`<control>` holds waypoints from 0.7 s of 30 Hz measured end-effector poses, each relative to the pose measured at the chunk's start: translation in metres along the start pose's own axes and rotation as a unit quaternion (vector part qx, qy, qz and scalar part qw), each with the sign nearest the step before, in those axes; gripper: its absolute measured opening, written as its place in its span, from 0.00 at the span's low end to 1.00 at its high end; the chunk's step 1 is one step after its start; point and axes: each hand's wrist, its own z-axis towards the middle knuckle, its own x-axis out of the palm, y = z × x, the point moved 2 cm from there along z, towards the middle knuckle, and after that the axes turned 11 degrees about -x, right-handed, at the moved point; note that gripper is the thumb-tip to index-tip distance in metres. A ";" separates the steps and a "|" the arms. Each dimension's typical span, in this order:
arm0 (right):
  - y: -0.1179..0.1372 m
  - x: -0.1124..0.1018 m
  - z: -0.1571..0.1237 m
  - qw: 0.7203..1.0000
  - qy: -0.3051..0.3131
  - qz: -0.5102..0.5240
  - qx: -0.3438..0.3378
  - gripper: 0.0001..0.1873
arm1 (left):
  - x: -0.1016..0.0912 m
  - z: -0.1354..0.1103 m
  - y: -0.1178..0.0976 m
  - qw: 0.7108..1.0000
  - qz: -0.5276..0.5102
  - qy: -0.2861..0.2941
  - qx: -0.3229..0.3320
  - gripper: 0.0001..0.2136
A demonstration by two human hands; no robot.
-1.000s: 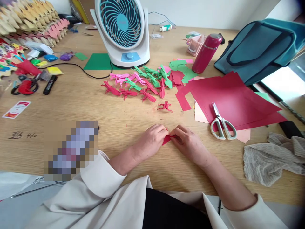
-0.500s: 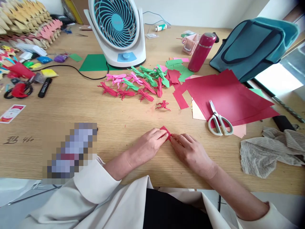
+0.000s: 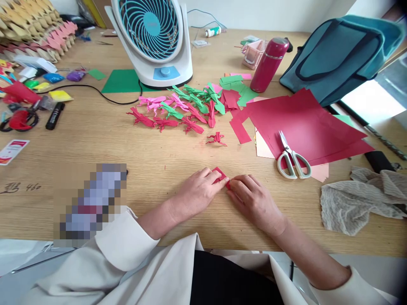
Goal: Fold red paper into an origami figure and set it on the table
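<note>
A small folded piece of red paper (image 3: 221,175) lies on the wooden table (image 3: 159,148) in front of me. My left hand (image 3: 197,192) presses its fingertips on the paper's left side. From the right, my right hand (image 3: 251,199) pinches the paper's edge, its fingers curled together. Both hands meet over the piece and hide most of it. One finished red paper figure (image 3: 216,138) lies just beyond, apart from the hands.
A row of red, pink and green folded figures (image 3: 181,108) lies mid-table before a white and blue fan (image 3: 152,38). Red paper sheets (image 3: 302,123) with scissors (image 3: 291,159) lie right, beside a magenta bottle (image 3: 269,63), a teal bag (image 3: 337,55) and a grey cloth (image 3: 359,203).
The red piece has been turned and laid flatter on the table. Both hands have settled lower onto it, with my left fingers now on top.
</note>
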 end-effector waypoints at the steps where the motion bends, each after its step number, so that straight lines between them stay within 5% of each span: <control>1: 0.000 0.001 0.001 1.000 0.003 -0.005 0.002 0.04 | 0.001 0.000 0.001 1.000 -0.014 -0.009 0.000 0.16; 13: -0.002 0.000 0.008 1.000 0.027 -0.009 -0.008 0.09 | -0.006 0.008 0.001 0.988 -0.139 -0.026 -0.057 0.08; 21: -0.008 0.001 0.012 0.993 -0.013 0.089 0.075 0.08 | -0.002 0.017 0.008 0.981 -0.187 -0.013 -0.053 0.05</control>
